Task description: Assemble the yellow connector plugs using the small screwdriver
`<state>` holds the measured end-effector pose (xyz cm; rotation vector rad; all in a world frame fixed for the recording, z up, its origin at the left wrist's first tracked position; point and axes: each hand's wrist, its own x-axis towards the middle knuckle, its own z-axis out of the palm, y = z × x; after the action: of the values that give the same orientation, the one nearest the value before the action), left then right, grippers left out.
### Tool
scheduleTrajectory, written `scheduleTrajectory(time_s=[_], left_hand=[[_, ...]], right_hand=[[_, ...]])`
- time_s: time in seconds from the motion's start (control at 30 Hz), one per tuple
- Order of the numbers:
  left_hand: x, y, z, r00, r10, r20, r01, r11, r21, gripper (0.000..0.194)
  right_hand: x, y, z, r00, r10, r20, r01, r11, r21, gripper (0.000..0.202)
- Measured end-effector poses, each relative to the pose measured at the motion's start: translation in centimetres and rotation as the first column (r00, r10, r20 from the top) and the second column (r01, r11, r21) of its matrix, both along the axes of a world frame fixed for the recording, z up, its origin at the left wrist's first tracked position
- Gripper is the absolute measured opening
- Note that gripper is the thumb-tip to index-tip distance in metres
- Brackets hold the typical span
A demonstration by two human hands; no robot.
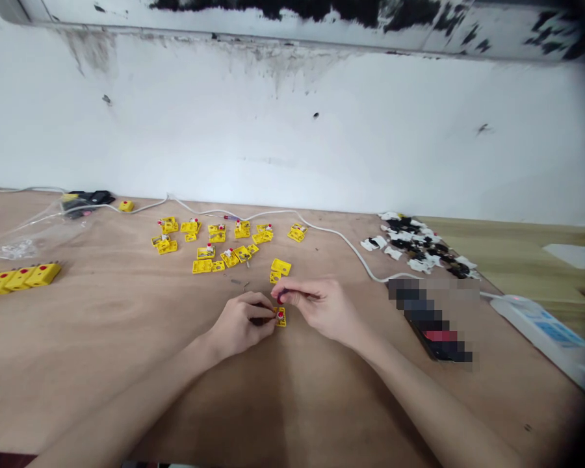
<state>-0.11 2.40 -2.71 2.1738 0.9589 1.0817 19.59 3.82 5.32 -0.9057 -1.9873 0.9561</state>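
Observation:
My left hand (242,325) pinches the left edge of a small open yellow case (282,320) that lies on the wooden table. Inside the case shows a red and white part. My right hand (322,304) is closed just above it, fingertips round a small dark red and purple tool (281,296), mostly covered by the fingers. Right behind the hands lies an empty yellow shell (281,266) with a smaller yellow piece (275,277) beside it. Farther back, several open yellow cases (217,233) with red and white parts are spread out.
Finished-looking yellow blocks (22,279) stand in a row at the left, near a clear plastic bag (34,231). A white cable (338,234) runs along the back. Black and white pieces (414,240), a blurred-out phone-like object (431,322) and a power strip (541,331) lie right.

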Motion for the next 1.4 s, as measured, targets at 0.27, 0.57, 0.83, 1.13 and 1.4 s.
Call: scheduleTrajectory(time_s=[0.27, 0.57, 0.83, 1.13, 1.4], left_hand=[[0.1, 0.0, 0.3, 1.000, 0.000, -0.024, 0.000, 1.000, 0.001, 0.016], [-0.4, -0.3, 1.1, 0.999, -0.027, -0.036, 0.023, 0.993, -0.114, 0.011], [-1.2, 0.0, 1.0, 0.987, -0.018, -0.159, 0.001, 0.994, -0.105, 0.038], [-1.2, -0.1, 2.2, 0.962, -0.111, -0.251, 0.094, 0.992, -0.080, 0.032], [-1.1, -0.1, 2.2, 0.959, -0.130, -0.250, 0.116, 0.991, -0.071, 0.032]], right_hand=[[0.6, 0.6, 1.5, 0.998, -0.024, -0.057, 0.021, 0.998, -0.056, 0.014], [5.2, 2.6, -2.2, 0.853, -0.356, 0.381, 0.275, 0.928, 0.250, 0.024], [5.7, 2.3, -5.6, 0.746, -0.269, 0.610, 0.124, 0.955, 0.270, 0.016], [5.3, 2.0, -5.0, 0.617, -0.297, 0.729, 0.025, 0.933, 0.359, 0.020], [5.4, 1.6, -4.3, 0.677, -0.241, 0.695, 0.047, 0.957, 0.287, 0.017]])
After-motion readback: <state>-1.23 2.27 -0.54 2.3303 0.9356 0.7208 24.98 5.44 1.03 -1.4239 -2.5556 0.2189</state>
